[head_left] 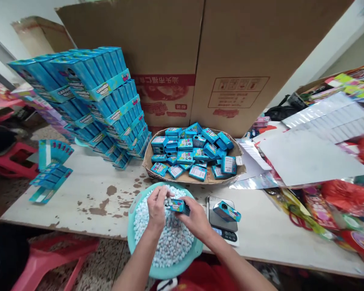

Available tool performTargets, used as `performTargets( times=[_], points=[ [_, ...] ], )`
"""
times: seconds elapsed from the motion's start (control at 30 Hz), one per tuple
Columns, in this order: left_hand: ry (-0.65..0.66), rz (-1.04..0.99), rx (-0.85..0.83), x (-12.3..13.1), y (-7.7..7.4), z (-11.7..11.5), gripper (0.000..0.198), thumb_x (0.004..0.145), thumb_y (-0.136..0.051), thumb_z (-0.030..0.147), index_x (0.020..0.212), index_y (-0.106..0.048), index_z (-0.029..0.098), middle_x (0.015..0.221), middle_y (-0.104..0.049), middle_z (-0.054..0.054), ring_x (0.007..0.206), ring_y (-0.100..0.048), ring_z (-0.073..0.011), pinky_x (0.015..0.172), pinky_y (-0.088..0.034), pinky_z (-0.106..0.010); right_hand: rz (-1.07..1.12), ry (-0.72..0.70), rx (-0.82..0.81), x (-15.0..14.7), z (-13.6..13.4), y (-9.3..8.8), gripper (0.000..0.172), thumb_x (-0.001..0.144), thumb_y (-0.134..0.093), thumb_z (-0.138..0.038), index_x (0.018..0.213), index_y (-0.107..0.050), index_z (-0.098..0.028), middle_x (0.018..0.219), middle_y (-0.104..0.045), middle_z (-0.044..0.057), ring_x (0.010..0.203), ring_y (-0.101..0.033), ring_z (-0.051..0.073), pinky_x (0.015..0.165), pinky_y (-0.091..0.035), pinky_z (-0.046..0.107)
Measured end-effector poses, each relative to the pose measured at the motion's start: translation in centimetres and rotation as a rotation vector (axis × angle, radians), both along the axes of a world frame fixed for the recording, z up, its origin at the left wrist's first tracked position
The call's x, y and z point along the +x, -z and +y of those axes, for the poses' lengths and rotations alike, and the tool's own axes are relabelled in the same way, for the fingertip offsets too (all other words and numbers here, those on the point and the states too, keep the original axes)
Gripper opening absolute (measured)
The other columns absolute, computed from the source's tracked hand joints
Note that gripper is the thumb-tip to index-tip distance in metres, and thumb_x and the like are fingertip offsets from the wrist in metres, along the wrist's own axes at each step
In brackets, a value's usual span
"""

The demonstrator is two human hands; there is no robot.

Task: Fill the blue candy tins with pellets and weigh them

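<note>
Over a turquoise basin full of small pale candies, my right hand grips a small blue candy box lying on its side. My left hand is closed in a pinch at the box's left end, with a few candies by its fingertips. Just right of the basin, a digital kitchen scale carries another blue box with a round dark hole in its face. Behind the basin, a shallow cardboard tray holds a heap of such blue boxes.
Stacked display packs of blue boxes rise at the back left, before a large brown carton. Flattened blue packaging lies on the table's left. White sheets, red scissors and colourful wrappers crowd the right. A pink stool stands lower left.
</note>
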State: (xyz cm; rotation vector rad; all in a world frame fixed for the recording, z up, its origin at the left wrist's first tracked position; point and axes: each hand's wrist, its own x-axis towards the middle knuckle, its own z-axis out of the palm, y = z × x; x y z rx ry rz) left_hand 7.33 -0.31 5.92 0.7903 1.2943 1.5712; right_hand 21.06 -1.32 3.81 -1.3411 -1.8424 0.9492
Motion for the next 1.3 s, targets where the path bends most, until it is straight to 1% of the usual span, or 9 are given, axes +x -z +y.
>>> performTargets(
  times=[0.17, 0.27, 0.37, 0.47, 0.57, 0.67, 0.87, 1.03, 1.3],
  points=[
    [-0.006, -0.155, 0.090, -0.3, -0.6, 0.4, 0.025, 0.082, -0.054, 0.039, 0.073, -0.061, 0.017, 0.068, -0.064, -0.004, 0.070, -0.063, -0.0175, 0.077, -0.049, -0.032, 0.042, 0.012, -0.008, 0.7, -0.2, 0.7, 0.032, 0.072, -0.065, -0.020, 0.103, -0.060, -0.023, 0.104, -0.066, 0.005, 0.100, -0.060, 0.026, 0.088, -0.046, 0.040],
    [-0.085, -0.068, 0.073, -2.1, 0.5, -0.3, 0.025, 0.084, -0.052, 0.041, 0.082, -0.061, 0.017, 0.081, -0.066, -0.006, 0.081, -0.064, -0.0189, 0.085, -0.048, -0.035, 0.092, 0.025, -0.015, 1.4, -0.4, 0.8, 0.030, 0.074, -0.066, -0.024, 0.104, -0.060, -0.024, 0.104, -0.066, 0.005, 0.100, -0.060, 0.026, 0.087, -0.046, 0.039],
    [-0.276, 0.369, -0.077, -5.5, 3.7, -3.2, 0.027, 0.079, -0.060, 0.041, 0.095, -0.061, 0.020, 0.101, -0.063, -0.008, 0.102, -0.058, -0.0227, 0.098, -0.041, -0.038, 0.138, 0.061, -0.031, 2.2, -0.8, 1.0, 0.029, 0.076, -0.066, -0.028, 0.104, -0.061, -0.025, 0.102, -0.066, 0.004, 0.096, -0.061, 0.025, 0.086, -0.047, 0.038],
    [-0.433, 0.771, -0.309, -9.0, 8.0, -7.7, 0.046, 0.075, -0.063, 0.044, 0.111, -0.056, 0.018, 0.124, -0.053, -0.016, 0.125, -0.041, -0.0321, 0.109, -0.026, -0.047, 0.160, 0.114, -0.058, 3.0, -1.2, 1.4, 0.028, 0.076, -0.066, -0.030, 0.103, -0.061, -0.025, 0.101, -0.066, 0.004, 0.094, -0.061, 0.026, 0.085, -0.047, 0.039],
    [-0.344, 0.654, -0.603, -10.5, 11.6, -11.2, 0.048, 0.080, -0.051, 0.050, 0.116, -0.053, 0.018, 0.122, -0.055, -0.018, 0.119, -0.048, -0.0352, 0.104, -0.033, -0.050, 0.175, 0.166, -0.095, 3.7, -1.3, 1.9, 0.029, 0.075, -0.068, -0.032, 0.102, -0.061, -0.026, 0.100, -0.066, 0.004, 0.093, -0.061, 0.026, 0.084, -0.047, 0.040],
    [-0.247, 0.513, -0.621, -10.5, 13.4, -12.3, 0.041, 0.083, -0.046, 0.051, 0.109, -0.058, 0.021, 0.112, -0.063, -0.013, 0.109, -0.056, -0.0328, 0.098, -0.040, -0.047, 0.173, 0.190, -0.133, 4.0, -1.1, 2.3, 0.030, 0.075, -0.069, -0.035, 0.102, -0.060, -0.025, 0.100, -0.066, 0.004, 0.093, -0.061, 0.027, 0.084, -0.046, 0.040],
    [-0.276, 0.452, -0.522, -12.0, 13.8, -10.0, 0.036, 0.074, -0.058, 0.050, 0.096, -0.066, 0.022, 0.101, -0.069, -0.008, 0.102, -0.059, -0.0323, 0.095, -0.043, -0.046, 0.184, 0.201, -0.156, 4.3, -0.5, 2.4, 0.034, 0.073, -0.071, -0.037, 0.102, -0.061, -0.022, 0.098, -0.067, 0.005, 0.091, -0.061, 0.026, 0.082, -0.047, 0.038],
    [-0.193, 0.505, -0.484, -14.8, 14.2, -6.8, 0.049, 0.071, -0.056, 0.056, 0.097, -0.066, 0.015, 0.099, -0.069, -0.008, 0.101, -0.058, -0.0308, 0.091, -0.044, -0.042, 0.179, 0.219, -0.137, 4.4, -0.2, 2.4, 0.037, 0.074, -0.071, -0.039, 0.104, -0.061, -0.020, 0.101, -0.066, 0.006, 0.094, -0.060, 0.024, 0.084, -0.046, 0.036],
    [-0.115, 0.557, -0.388, -16.7, 14.3, -2.8, 0.048, 0.069, -0.057, 0.056, 0.088, -0.068, 0.014, 0.083, -0.068, -0.006, 0.085, -0.059, -0.0260, 0.076, -0.049, -0.036, 0.245, 0.284, -0.162, 4.2, -0.6, 2.3, 0.043, 0.071, -0.074, -0.040, 0.106, -0.059, -0.020, 0.099, -0.066, 0.005, 0.090, -0.061, 0.022, 0.085, -0.047, 0.036]
  ],
)
